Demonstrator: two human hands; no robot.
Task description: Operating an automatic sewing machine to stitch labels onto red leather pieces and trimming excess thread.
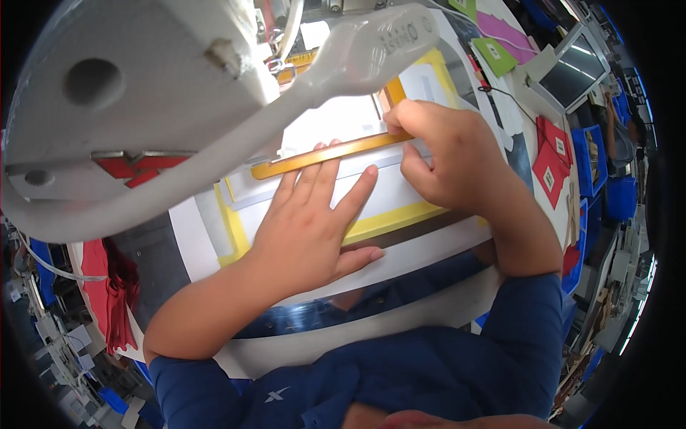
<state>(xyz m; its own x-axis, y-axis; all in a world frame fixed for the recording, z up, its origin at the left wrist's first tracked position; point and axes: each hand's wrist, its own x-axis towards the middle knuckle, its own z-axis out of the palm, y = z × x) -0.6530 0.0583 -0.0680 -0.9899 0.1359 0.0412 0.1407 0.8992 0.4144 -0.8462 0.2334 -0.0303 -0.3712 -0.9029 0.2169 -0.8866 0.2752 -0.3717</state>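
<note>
An amber-coloured frame (pixel 336 153) with rounded bars lies over a white sheet under bright light. My left hand (pixel 304 232) rests palm down with fingers spread, and its fingertips reach to and partly beneath the frame's near bar. At the bar's right end, the curled fingers and thumb of my right hand (pixel 457 154) grip the frame near its corner. Yellow tape (pixel 393 217) borders the white board (pixel 389 187) beneath both hands. Glare washes out the middle of the frame, so what lies there is hard to make out.
A large grey machine head (pixel 143 79) and a grey gooseneck lamp (pixel 236 154) hang over the upper left. Red fabric pieces (pixel 111 286) lie at left; red pieces (pixel 550 168) and green pieces (pixel 494 57) lie at right. A screen (pixel 572 68) and blue bins (pixel 592 161) stand farther right.
</note>
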